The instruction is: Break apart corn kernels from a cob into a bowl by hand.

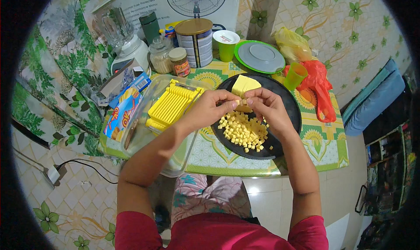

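Both hands meet above a round black tray (pixel 282 145). Between the fingertips of my left hand (pixel 220 103) is a small pale yellow piece, cheese-like. My right hand (pixel 265 104) pinches another small piece close beside it. Beneath and in front of the hands lies a heap of small yellow cubes (pixel 244 130) on the tray. A larger yellow block (pixel 245 85), scored on top, stands behind the fingers, its lower part partly hidden by them. To the left, a yellow slicer with parallel slots (pixel 170 105) rests in a clear plastic container (pixel 183 164).
Left of the container lies a blue snack box (pixel 123 114). Behind stand a blender (pixel 126 46), glass jar (pixel 160 56), small lidded jar (pixel 179 62), large tin (pixel 195 43) and green-rimmed plate (pixel 260 56). A green cup (pixel 295 75) and red plastic bag (pixel 316 86) are at right.
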Motion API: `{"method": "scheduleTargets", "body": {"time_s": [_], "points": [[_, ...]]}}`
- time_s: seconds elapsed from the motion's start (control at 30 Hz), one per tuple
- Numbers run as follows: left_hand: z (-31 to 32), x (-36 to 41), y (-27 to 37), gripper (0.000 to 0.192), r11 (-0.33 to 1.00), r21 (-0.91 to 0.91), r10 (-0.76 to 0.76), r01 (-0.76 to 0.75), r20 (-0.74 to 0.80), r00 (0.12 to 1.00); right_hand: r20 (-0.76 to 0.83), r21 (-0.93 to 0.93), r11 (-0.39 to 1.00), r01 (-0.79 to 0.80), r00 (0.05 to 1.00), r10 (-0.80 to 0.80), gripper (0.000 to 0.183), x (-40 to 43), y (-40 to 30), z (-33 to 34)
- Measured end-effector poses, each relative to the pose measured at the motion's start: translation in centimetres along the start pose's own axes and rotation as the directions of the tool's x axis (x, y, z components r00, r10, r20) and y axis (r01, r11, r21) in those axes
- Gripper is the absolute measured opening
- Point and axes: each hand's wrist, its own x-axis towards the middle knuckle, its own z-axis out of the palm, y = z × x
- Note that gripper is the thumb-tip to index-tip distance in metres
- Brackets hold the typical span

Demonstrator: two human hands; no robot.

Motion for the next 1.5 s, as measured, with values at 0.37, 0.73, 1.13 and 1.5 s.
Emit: {"method": "scheduleTargets", "body": {"time_s": [0.37,0.73,1.13,1.5], "points": [[-1.0,-0.2,-1.4,0.018,0.906,0.416,0.063,-0.081,0.059,0.996,0.042,-0.479,0.876,0.056,0.998,-0.041,0.024,0.5,1.0,-0.5],[-1.0,0.0,-1.4,0.016,0.888,0.437,0.075,-0.144,0.171,0.982,0.04,-0.332,0.942,0.035,0.999,-0.023,0.025,0.2,0.1,-0.2],[0.2,-0.2,0.5,0.025,0.925,0.296,0.263,-0.237,-0.051,0.963,0.228,0.29,0.951,-0.108,0.973,0.041,0.063,0.2,-0.4,-0.5],[0.7,-0.5,0.7,0.021,0.775,0.48,0.428,-0.41,0.078,0.9,0.397,0.442,0.874,-0.2,0.918,0.009,0.076,-0.2,-0.8,0.0]]}}
